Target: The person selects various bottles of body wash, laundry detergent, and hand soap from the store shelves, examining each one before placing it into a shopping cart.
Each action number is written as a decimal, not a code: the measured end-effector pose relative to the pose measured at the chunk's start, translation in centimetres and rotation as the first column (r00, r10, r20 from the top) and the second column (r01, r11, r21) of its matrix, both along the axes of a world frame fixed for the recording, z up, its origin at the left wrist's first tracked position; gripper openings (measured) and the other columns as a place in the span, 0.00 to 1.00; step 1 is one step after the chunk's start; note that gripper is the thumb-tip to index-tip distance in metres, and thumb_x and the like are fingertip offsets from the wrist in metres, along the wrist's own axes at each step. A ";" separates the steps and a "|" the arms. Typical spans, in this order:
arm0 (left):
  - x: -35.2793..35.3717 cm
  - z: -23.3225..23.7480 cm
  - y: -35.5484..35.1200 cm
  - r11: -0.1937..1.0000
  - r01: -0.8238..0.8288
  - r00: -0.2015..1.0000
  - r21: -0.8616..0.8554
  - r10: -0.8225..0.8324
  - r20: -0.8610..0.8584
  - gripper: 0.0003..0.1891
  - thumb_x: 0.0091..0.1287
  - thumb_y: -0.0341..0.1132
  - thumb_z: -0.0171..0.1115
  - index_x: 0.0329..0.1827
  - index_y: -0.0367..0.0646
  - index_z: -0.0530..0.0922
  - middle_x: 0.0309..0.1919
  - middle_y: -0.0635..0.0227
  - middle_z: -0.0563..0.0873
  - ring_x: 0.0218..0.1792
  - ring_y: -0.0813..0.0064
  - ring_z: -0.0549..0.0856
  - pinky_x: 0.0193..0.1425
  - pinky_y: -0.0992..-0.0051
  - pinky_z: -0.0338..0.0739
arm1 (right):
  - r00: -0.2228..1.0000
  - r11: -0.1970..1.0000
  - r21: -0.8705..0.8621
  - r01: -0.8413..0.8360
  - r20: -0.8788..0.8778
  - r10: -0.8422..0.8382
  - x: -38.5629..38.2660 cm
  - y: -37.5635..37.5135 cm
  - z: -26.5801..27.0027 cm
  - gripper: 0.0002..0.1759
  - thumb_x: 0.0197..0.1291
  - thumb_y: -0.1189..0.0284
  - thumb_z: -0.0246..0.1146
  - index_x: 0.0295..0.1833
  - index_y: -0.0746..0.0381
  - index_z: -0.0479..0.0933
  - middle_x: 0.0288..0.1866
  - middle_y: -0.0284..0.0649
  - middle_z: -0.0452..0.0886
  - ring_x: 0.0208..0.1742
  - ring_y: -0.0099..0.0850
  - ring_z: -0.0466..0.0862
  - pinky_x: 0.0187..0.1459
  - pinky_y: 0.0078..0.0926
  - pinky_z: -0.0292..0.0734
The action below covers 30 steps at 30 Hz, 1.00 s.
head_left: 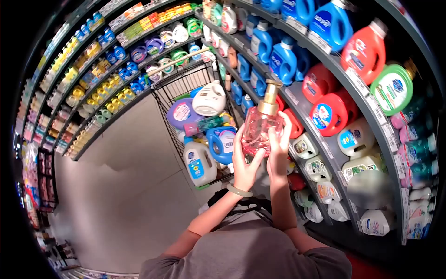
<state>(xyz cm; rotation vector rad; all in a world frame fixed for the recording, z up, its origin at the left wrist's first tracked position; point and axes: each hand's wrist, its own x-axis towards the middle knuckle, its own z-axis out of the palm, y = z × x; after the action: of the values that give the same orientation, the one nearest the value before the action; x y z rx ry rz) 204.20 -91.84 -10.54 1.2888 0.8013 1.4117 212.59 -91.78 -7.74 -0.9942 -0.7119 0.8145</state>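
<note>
Head view: both hands grip a pink pump bottle point(261, 130) at frame center, left hand point(244, 165) underneath, right hand point(280, 145) beside it; shopping cart point(186, 88) behind, probably detergent-filled.

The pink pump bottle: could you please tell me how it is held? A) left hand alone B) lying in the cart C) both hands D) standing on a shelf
C: the left hand and the right hand both clasp the pink pump bottle.
</note>
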 end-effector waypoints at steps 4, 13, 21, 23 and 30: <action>-5.7 -4.9 5.2 0.963 -0.017 0.994 -0.270 0.044 0.095 0.35 0.54 0.33 0.67 0.63 0.37 0.60 0.53 0.60 0.72 0.51 0.72 0.75 0.54 0.74 0.71 | 0.893 0.990 -0.133 -0.049 0.437 0.103 -5.6 4.0 -5.0 0.22 0.64 0.69 0.46 0.64 0.61 0.63 0.62 0.49 0.61 0.63 0.38 0.62 0.64 0.31 0.54; -16.3 -16.7 8.3 0.586 0.085 0.928 -0.806 0.247 0.277 0.22 0.55 0.34 0.66 0.52 0.38 0.72 0.38 0.65 0.82 0.33 0.74 0.83 0.33 0.75 0.82 | 0.757 0.887 -0.338 -0.314 0.475 0.449 -13.2 7.5 -17.3 0.23 0.61 0.75 0.54 0.63 0.57 0.67 0.61 0.43 0.64 0.57 0.29 0.69 0.53 0.22 0.67; -27.5 -19.5 24.9 0.856 -0.342 0.912 -0.388 0.203 -0.356 0.31 0.37 0.37 0.77 0.45 0.31 0.76 0.28 0.66 0.83 0.28 0.75 0.83 0.30 0.77 0.79 | 0.815 0.886 -0.361 -0.290 0.392 0.426 -8.3 9.3 -19.2 0.09 0.59 0.74 0.55 0.44 0.61 0.78 0.47 0.35 0.76 0.47 0.23 0.76 0.41 0.19 0.72; -30.4 -23.1 32.9 0.914 -0.276 0.893 -0.297 0.129 -0.431 0.32 0.34 0.37 0.78 0.45 0.32 0.77 0.31 0.64 0.83 0.30 0.73 0.83 0.34 0.74 0.80 | 0.850 0.842 -0.484 -0.237 0.316 0.421 -6.0 9.1 -20.4 0.08 0.59 0.74 0.56 0.42 0.64 0.78 0.40 0.33 0.78 0.41 0.20 0.75 0.40 0.17 0.71; -29.3 -24.7 45.8 0.834 -0.552 0.171 -0.002 0.111 -0.979 0.37 0.26 0.36 0.77 0.48 0.48 0.77 0.47 0.61 0.72 0.46 0.61 0.78 0.50 0.65 0.77 | 0.878 0.722 -0.656 -0.219 0.190 0.439 0.6 7.6 -24.1 0.10 0.60 0.74 0.52 0.40 0.65 0.78 0.32 0.33 0.80 0.35 0.20 0.77 0.37 0.17 0.70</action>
<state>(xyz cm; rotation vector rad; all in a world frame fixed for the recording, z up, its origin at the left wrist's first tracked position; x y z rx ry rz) 174.91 -46.04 -35.27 1.6849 2.2511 0.4755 213.20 -84.19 -31.87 -1.6638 -0.9633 1.2662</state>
